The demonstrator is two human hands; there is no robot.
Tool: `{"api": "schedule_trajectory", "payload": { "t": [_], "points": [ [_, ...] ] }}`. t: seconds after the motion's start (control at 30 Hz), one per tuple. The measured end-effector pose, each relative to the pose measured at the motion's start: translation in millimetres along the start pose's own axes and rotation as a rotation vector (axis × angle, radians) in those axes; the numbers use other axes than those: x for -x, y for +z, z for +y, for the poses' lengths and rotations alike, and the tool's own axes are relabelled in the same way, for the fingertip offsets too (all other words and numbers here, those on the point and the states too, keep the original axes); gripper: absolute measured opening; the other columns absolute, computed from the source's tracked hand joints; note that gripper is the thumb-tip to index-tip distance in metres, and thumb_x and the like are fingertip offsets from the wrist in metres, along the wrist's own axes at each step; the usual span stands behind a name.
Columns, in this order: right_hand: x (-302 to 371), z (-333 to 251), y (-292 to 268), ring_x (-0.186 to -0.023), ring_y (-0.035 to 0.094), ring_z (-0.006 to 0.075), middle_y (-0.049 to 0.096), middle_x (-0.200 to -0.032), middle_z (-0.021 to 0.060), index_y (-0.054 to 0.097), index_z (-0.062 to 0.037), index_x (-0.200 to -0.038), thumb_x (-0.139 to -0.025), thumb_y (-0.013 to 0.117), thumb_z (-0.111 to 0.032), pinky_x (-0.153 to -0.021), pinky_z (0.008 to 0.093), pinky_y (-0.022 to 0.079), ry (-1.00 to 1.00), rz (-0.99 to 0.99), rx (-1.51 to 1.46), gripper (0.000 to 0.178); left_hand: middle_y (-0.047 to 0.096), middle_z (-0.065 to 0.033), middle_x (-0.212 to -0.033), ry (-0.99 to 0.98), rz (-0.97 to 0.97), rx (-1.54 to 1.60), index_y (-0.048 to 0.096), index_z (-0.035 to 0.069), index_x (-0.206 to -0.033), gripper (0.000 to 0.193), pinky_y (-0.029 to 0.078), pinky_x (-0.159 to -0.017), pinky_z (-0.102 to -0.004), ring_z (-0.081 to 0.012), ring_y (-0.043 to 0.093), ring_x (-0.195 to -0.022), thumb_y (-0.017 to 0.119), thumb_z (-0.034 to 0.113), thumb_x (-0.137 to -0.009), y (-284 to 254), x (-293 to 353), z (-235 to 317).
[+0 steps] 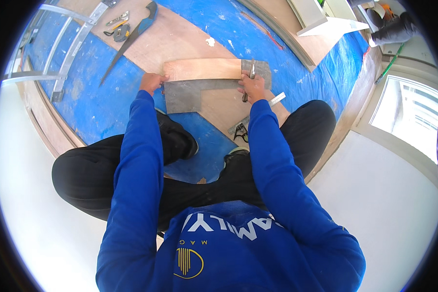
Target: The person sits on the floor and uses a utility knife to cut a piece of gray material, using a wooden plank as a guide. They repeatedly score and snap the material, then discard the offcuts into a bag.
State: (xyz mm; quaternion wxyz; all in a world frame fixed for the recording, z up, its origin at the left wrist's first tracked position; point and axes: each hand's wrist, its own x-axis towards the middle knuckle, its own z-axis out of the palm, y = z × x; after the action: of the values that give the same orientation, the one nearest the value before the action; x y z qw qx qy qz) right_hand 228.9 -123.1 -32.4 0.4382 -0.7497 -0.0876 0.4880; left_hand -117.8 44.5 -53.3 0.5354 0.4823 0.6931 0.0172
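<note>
A pale wooden strip lies crosswise in front of me, over a grey sheet on a long plywood board. At the strip's left end, my left hand pinches the edge between thumb and fingers. My right hand is closed round a slim dark tool with a metallic upper part; its exact kind is too small to tell. That hand rests by the strip's right end, over the grey sheet. Just below it, partly covered by my right sleeve, lies a combination square.
A handsaw, a tape measure and a utility knife lie at the far left, near a metal ladder. Blue sheeting covers the floor. Stacked boards and a white panel piece stand far right.
</note>
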Motion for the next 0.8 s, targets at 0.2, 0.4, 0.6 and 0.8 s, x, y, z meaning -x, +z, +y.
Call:
{"api": "schedule_trajectory", "payload": {
  "t": [0.2,0.4,0.6,0.8],
  "points": [
    [3,0,11,-0.075,0.064,0.0122,0.066,-0.086,0.0003,0.073,-0.0067,-0.115,-0.094,0.065,-0.012,-0.061,0.0353,0.059,-0.064,-0.055,0.000,0.023,0.063,-0.0190,-0.133,0.004,-0.067,0.015,0.064,-0.001,-0.128,0.066,0.039,-0.097,-0.0633,-0.0326,0.058,-0.121,0.080,0.045,-0.083,-27,-9,21],
    [8,4,14,-0.097,0.068,0.0195,0.072,-0.112,0.0048,0.071,-0.0082,-0.121,-0.097,0.067,-0.018,-0.073,0.0364,0.059,0.007,-0.168,0.064,0.026,0.071,-0.0168,-0.101,0.128,0.090,-0.245,0.071,-0.002,-0.104,0.049,0.050,-0.077,-0.0499,-0.0267,0.065,-0.090,0.080,0.041,-0.083,-44,-36,7],
    [10,2,19,-0.097,0.068,0.0178,0.072,-0.114,0.0041,0.071,-0.0077,-0.120,-0.098,0.064,-0.017,-0.075,0.0357,0.059,0.003,-0.125,0.045,0.024,0.073,-0.0226,-0.077,0.226,0.310,-0.264,0.074,-0.010,-0.082,0.046,0.051,-0.069,-0.0431,-0.0306,0.070,-0.071,0.082,0.035,-0.078,-33,-50,-15],
    [14,3,13,-0.096,0.068,0.0159,0.073,-0.113,0.0042,0.071,-0.0069,-0.117,-0.096,0.066,-0.015,-0.073,0.0347,0.059,-0.037,-0.130,0.005,0.023,0.075,-0.0179,-0.075,0.149,0.313,-0.242,0.075,-0.007,-0.084,0.043,0.056,-0.072,-0.0402,-0.0278,0.074,-0.072,0.082,0.035,-0.079,-30,-39,1]
  ]
}}
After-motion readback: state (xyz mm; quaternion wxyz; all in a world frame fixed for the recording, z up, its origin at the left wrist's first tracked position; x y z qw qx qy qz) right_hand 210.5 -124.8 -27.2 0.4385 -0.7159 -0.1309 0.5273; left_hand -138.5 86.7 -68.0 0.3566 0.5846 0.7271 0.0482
